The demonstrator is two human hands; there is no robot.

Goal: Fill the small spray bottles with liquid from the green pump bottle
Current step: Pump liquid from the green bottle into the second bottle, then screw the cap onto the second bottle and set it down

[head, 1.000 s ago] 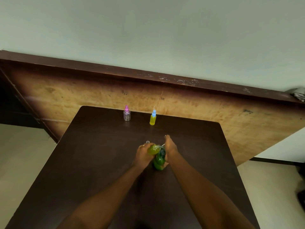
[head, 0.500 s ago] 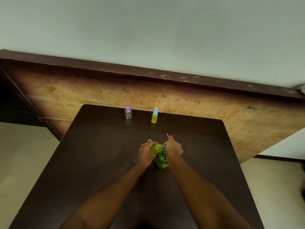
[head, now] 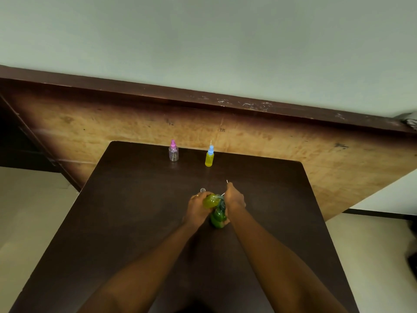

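Spilling is the main risk noted. The left hand [head: 198, 207] is wrapped round a small bottle [head: 211, 200] of yellow-green liquid, held tilted against the top of the green pump bottle [head: 218, 218]. Whether its neck is capped cannot be told. If it is open, a slip of the wrist or a knock from the other hand working so close would likely put liquid on the table [head: 135, 211].

Second risk: the right hand [head: 235, 197] is pinched on a thin white tube [head: 227, 182], whose tip pokes out above the knuckles. The tube looks flimsy and could bend or miss a narrow neck if pushed in at an angle. Whether this hand also steadies the green pump bottle cannot be told; if it does not, that bottle could tip.

Third risk: a small clear cap [head: 202, 190] lies loose just beyond the left hand and could be swept aside.

Condition of items: the green pump bottle stands mid-table between both hands. It is dark green and translucent with a rounded body, and its top is hidden. At the far edge, well apart from the work, stand two more bottles:
- a pink-capped bottle [head: 173, 152], clear and seemingly empty, so judged unfilled;
- a blue-capped bottle [head: 209, 158], full of yellow liquid.
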